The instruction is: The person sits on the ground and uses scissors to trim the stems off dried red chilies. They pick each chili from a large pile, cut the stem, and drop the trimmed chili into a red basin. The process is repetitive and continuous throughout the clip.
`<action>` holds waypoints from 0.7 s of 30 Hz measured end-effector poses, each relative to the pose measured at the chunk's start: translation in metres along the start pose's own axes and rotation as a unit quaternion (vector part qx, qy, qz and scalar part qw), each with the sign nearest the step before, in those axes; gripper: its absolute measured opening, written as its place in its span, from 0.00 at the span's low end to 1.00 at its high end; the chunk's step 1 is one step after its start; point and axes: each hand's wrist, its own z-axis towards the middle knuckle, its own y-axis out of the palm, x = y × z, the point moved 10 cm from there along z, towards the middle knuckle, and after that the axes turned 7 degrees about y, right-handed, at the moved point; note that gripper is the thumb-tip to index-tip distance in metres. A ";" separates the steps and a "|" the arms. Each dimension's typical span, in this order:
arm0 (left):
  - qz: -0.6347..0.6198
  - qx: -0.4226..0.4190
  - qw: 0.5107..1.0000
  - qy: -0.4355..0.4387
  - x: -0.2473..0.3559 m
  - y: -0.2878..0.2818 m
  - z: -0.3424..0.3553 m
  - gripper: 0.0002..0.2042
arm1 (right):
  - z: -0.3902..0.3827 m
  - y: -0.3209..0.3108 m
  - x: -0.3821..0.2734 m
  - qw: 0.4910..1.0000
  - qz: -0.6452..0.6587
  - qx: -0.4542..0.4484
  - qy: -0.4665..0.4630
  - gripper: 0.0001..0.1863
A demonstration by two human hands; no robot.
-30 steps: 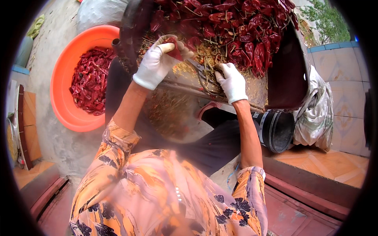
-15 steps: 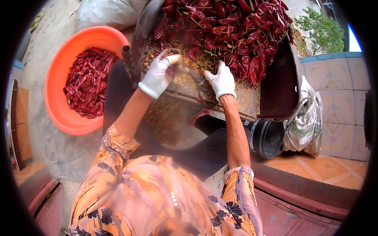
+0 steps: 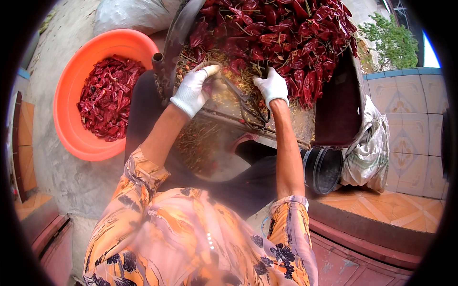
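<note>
My left hand (image 3: 194, 89), in a white glove with soiled fingertips, is curled closed around dark red dried chili pieces (image 3: 208, 88). It is held over the near left part of a metal tray (image 3: 286, 127). To its right is my right hand (image 3: 272, 88), also gloved, with thumb and fingers apart at the near edge of a heap of dried red chilies (image 3: 286, 43). Its fingertips are partly lost among stems and seeds. Between the hands lies a pair of dark scissors (image 3: 254, 113), handles toward me and blades pointing toward my left hand. Neither hand grips them.
An orange basin (image 3: 67, 105) with chili pieces stands on the floor at left. White sacks sit behind it (image 3: 129, 16) and at right (image 3: 372, 148). A black bucket (image 3: 327, 169) is under the tray's right side. Yellow seeds (image 3: 226, 97) cover the near tray surface.
My right hand has moved slightly away from me and to the right, off the scissors' handles toward the chili heap. My left hand stays nearly in place.
</note>
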 end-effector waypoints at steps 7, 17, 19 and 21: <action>-0.014 -0.004 1.000 0.002 0.001 0.001 0.002 0.05 | -0.004 -0.013 0.039 0.950 0.309 -0.033 -0.011 0.12; -0.007 -0.003 1.000 0.009 0.001 -0.003 0.004 0.05 | -0.060 -0.029 0.042 0.906 0.413 -0.087 -0.001 0.10; -0.004 -0.003 1.000 0.010 0.001 -0.002 0.003 0.05 | -0.064 -0.028 0.044 0.906 0.413 -0.090 -0.005 0.12; -0.001 -0.010 1.000 0.009 0.002 -0.002 0.003 0.05 | -0.062 -0.027 0.048 0.905 0.419 -0.071 -0.010 0.13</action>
